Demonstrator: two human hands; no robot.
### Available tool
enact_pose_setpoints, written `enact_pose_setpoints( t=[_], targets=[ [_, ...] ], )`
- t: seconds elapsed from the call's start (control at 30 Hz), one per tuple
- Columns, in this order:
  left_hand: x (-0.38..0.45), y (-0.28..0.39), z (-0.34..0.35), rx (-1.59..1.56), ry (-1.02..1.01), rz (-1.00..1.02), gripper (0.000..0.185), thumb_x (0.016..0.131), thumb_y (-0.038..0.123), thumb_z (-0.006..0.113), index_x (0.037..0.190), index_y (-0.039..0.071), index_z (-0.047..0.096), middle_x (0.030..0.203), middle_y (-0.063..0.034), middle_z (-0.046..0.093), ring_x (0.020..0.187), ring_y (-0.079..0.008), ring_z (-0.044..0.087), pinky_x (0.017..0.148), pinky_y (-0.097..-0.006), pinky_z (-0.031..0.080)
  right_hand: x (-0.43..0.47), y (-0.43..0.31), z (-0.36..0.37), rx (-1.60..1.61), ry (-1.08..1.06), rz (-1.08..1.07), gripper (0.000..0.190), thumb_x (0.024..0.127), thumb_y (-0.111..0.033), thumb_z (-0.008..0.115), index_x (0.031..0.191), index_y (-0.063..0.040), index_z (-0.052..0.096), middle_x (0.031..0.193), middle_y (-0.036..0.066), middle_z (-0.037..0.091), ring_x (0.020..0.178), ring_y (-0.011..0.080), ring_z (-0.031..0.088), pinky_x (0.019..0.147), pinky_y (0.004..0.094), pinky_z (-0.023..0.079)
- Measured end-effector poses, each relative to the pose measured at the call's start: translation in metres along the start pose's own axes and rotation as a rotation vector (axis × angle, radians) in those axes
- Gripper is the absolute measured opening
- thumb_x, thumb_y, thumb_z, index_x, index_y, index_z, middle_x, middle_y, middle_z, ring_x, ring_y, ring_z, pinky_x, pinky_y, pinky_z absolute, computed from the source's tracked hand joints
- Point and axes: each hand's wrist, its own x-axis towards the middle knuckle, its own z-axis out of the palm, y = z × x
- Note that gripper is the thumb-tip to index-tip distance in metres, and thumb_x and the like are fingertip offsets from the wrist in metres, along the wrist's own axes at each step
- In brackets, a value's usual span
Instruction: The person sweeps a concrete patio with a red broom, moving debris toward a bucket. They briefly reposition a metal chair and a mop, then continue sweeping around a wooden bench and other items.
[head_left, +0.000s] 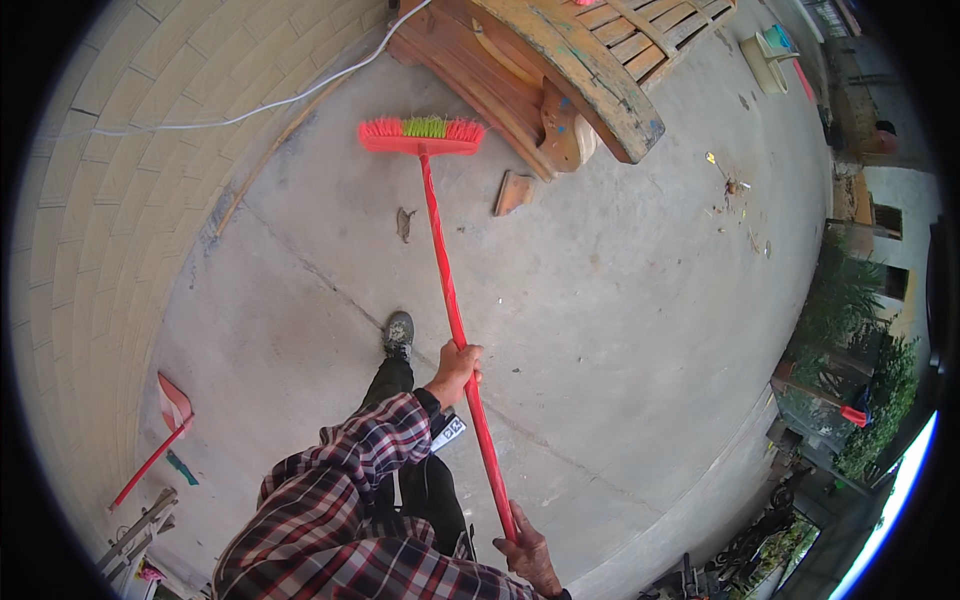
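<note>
A push broom with a red handle (448, 281) slants across the middle of the view. Its red head with red and green bristles (422, 136) is at the far end, beside the wooden bench. My left hand (455, 373) is closed around the middle of the handle. Lower down, my right hand (529, 551) grips the handle near its end. A dry leaf (405, 224) and a broken piece of tile (514, 193) lie on the concrete floor below the broom head. Scattered litter (733, 187) lies on the floor further right.
A worn wooden bench (570, 67) stands ahead, with a white cable (300, 97) running to its left. A bamboo pole (274, 150) lies along the tiled wall (97, 172). A red long-handled dustpan (175, 405) is at lower left, a pale bucket (761, 66) at upper right.
</note>
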Motion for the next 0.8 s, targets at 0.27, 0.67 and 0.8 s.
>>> enact_pose_setpoints(
  t=[0.27, 0.67, 0.8],
  targets=[
    [-0.034, -0.126, -0.023, 0.275, 0.107, -0.077, 0.01, 0.073, 0.011, 0.048, 0.067, 0.007, 0.041, 0.054, -0.0061, 0.044, 0.038, -0.0173, 0.047, 0.032, -0.0334, 0.039, -0.034, 0.109, 0.016, 0.006, 0.095, -0.238, 0.067, 0.069, -0.004, 0.061, 0.129, -0.011, 0.032, 0.083, 0.01, 0.056, 0.067, 0.0124, 0.054, 0.059, 0.0277, 0.045],
    [-0.055, -0.124, -0.048, 0.018, 0.017, -0.113, 0.014, 0.074, 0.013, 0.053, 0.073, 0.008, 0.04, 0.057, -0.0036, 0.043, 0.044, -0.0181, 0.046, 0.041, -0.0362, 0.042, -0.032, 0.159, 0.002, -0.33, 0.122, -0.37, 0.065, 0.068, -0.007, 0.061, 0.127, -0.014, 0.035, 0.088, 0.02, 0.059, 0.068, 0.0264, 0.06, 0.058, 0.033, 0.047],
    [-0.019, -0.143, -0.057, 0.066, 0.045, -0.083, 0.015, 0.076, 0.015, 0.052, 0.071, 0.009, 0.04, 0.055, -0.0037, 0.042, 0.046, -0.019, 0.046, 0.044, -0.0375, 0.041, -0.005, 0.167, -0.009, -0.414, 0.175, -0.46, 0.064, 0.065, -0.01, 0.06, 0.125, -0.016, 0.037, 0.08, 0.02, 0.058, 0.064, 0.0364, 0.057, 0.055, 0.0406, 0.047]
  ],
)
